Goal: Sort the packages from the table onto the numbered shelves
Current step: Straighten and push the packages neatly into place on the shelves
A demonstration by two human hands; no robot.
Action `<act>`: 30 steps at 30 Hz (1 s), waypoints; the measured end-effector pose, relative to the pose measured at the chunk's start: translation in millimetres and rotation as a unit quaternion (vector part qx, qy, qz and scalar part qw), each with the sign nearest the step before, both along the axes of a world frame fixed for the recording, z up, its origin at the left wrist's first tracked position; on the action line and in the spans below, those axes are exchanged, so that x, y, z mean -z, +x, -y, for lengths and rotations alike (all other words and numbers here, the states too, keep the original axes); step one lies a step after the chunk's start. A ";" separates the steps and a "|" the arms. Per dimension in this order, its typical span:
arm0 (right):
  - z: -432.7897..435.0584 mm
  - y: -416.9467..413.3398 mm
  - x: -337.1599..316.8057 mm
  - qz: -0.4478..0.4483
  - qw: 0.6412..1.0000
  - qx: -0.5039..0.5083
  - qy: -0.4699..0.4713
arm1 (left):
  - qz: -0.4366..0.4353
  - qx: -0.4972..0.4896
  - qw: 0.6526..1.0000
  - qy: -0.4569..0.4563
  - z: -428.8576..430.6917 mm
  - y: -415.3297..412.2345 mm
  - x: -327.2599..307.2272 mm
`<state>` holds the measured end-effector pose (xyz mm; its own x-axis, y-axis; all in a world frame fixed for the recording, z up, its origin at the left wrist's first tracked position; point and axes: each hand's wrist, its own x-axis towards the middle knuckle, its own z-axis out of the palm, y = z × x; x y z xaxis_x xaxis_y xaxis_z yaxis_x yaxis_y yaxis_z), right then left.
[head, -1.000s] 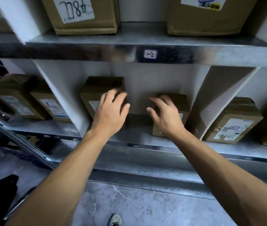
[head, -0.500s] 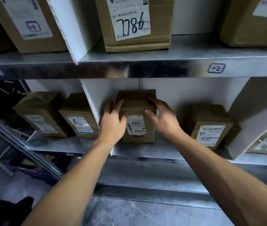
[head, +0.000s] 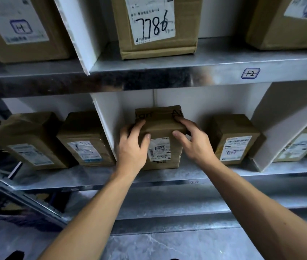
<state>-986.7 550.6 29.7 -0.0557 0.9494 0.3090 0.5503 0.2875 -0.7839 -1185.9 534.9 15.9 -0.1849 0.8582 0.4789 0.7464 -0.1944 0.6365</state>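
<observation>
Both hands are gripping one brown package [head: 161, 147] standing upright on the lower metal shelf [head: 195, 173]; the left hand [head: 133, 147] is curling round its left edge, thumb on the front; the right hand [head: 193, 143] is clasping the right edge (fingers over the top corner); a second package [head: 236, 139] is sitting near, to the right.

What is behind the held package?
Only the white back wall shows above the package. The package, gripped by the left hand and right hand, covers anything directly behind it.
</observation>
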 end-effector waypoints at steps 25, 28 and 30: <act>84.2 6.6 30.2 0.193 0.974 -0.031 0.116 | -0.119 0.034 0.992 -0.016 108.8 -8.8 12.8; 93.9 -16.4 36.5 0.207 0.969 -0.080 0.109 | -0.133 0.001 0.991 -0.027 127.4 -31.3 21.2; 95.5 -36.3 33.5 0.205 0.965 -0.116 0.118 | -0.139 -0.029 0.989 -0.028 134.6 -51.1 21.0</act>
<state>-1022.9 455.1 -3.7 -0.4214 0.8026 0.4222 0.6997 0.5839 -0.4116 -1237.0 400.3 -5.1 -0.1016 0.8769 0.4699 0.9032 -0.1167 0.4131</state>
